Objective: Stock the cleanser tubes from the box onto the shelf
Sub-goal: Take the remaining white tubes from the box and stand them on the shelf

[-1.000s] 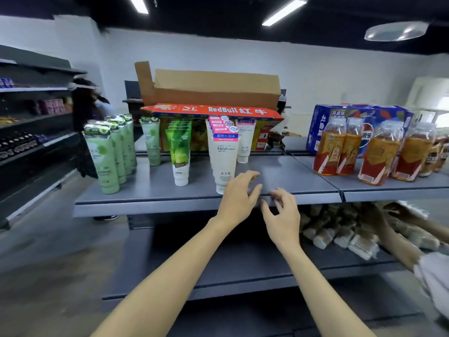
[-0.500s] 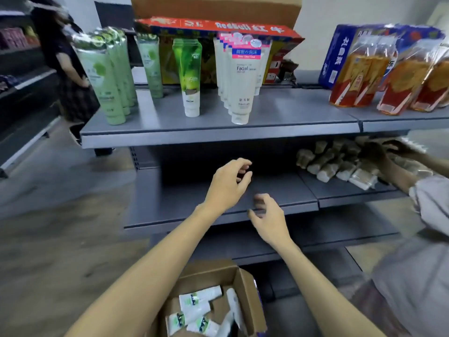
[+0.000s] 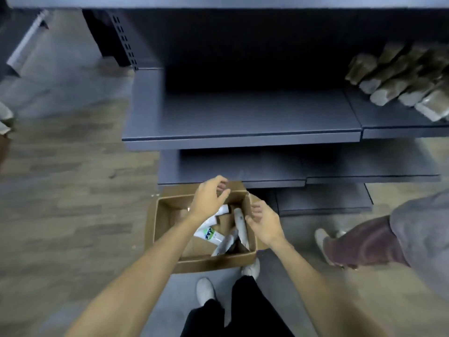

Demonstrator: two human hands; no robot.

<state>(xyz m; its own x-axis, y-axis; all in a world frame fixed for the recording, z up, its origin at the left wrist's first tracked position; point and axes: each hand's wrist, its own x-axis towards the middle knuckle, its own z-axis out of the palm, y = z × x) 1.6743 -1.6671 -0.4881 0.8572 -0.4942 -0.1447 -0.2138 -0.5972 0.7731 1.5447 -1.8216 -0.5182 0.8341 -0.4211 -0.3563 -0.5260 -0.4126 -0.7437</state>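
Two bare hands above an open brown cardboard box on the floor.
Left hand and right hand loosely curled, holding nothing; several white plastic cleanser tubes lay loose inside. Probably light, squashy, slick; best gripped mid-body.

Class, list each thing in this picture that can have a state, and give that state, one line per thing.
Box: open, on the floor, partly filled.
Cleanser tubes: lying loose in the box.
Left hand: over the box, fingers loosely curled, holding nothing.
Right hand: at the box's right edge, relaxed, holding nothing.
Shelf: bare in its left section.
Brown packs: lined up in rows on the right section.
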